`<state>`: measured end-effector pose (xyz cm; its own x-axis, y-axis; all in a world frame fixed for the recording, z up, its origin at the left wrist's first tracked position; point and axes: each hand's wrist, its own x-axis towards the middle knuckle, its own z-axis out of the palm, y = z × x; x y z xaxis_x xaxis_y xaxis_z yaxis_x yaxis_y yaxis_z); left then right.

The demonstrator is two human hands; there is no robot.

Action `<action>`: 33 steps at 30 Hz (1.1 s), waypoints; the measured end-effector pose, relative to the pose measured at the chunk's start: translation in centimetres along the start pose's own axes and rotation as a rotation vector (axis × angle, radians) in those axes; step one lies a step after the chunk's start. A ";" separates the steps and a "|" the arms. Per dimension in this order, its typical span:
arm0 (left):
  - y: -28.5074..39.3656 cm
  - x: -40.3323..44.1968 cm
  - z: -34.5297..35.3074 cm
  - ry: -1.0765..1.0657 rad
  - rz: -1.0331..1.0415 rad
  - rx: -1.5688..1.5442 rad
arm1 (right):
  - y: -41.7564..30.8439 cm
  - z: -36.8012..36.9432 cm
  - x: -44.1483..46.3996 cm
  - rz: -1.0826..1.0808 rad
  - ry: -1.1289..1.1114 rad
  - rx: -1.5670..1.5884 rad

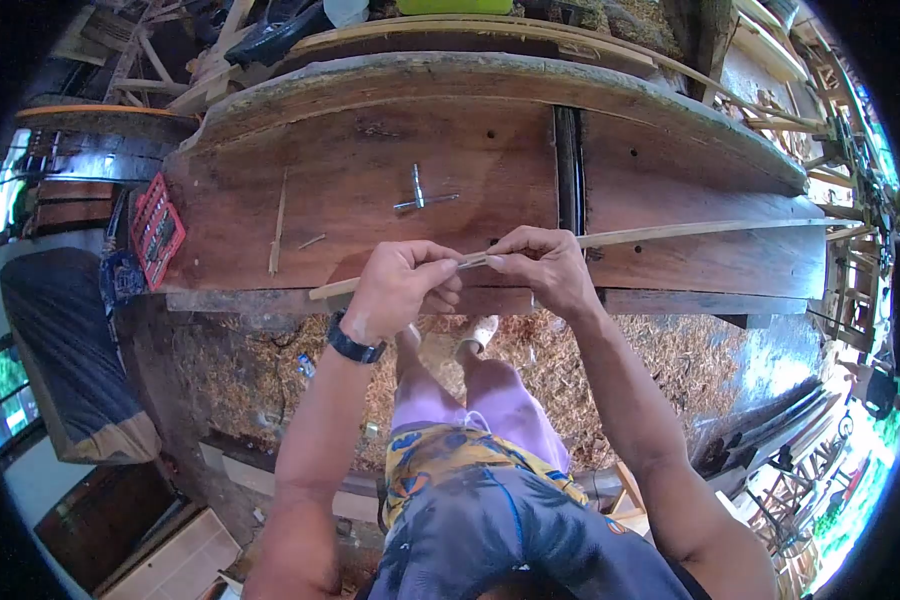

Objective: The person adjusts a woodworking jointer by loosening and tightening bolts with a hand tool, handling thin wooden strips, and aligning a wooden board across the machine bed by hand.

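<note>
Long thin wood strip runs crosswise over the near side of the bench. Short end sticks out past the left hand, long end runs right from the right hand to the bench's right end. Middle is covered by the hands, so can't confirm it's one unbroken piece.

Both hands nearly closed, thumb against curled fingers, tips almost meeting over the near edge. Something slim and pale is pinched between them; too small to tell if it's part of the strip or a separate item. Dark watch on left wrist.

On the bench: T-shaped metal tool lying just beyond the hands. Left of it, a short wood chip, then a longer wood sliver pointing away from the person. Red case at the left end, small items in it, contents not readable. Dark slot crosses the top, right of the tool. Thick rough-edged board along the far side.

Floor under the near edge: wood shavings around the person's feet.
</note>
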<state>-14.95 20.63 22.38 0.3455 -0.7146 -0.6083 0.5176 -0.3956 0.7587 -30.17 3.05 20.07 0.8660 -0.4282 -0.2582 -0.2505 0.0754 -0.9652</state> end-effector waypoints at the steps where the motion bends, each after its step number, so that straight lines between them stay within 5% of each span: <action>1: -0.1 0.0 0.1 0.002 0.000 -0.001 | 0.0 -0.1 -0.1 0.017 -0.016 -0.022; 10: -2.8 0.6 2.7 -0.076 -0.057 0.195 | 4.2 -1.0 -4.8 0.205 0.001 -0.039; 21: -8.7 1.7 7.6 -0.262 0.053 0.845 | 17.3 0.5 -16.3 0.404 0.392 0.909; 26: -10.3 3.3 9.0 -0.368 0.094 1.064 | 21.0 1.5 -16.8 0.406 0.607 0.535; 29: -13.4 5.0 8.2 -0.429 0.111 1.136 | 16.7 -0.3 -16.8 0.451 0.659 0.171; 33: -18.1 5.8 7.7 -0.479 -0.051 0.989 | 16.3 -0.8 -16.7 0.151 0.824 -0.407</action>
<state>-28.34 19.18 6.92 -0.1083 -0.7496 -0.6530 -0.4069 -0.5658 0.7171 -49.11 10.68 8.64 0.2705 -0.9555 -0.1179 -0.6028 -0.0726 -0.7946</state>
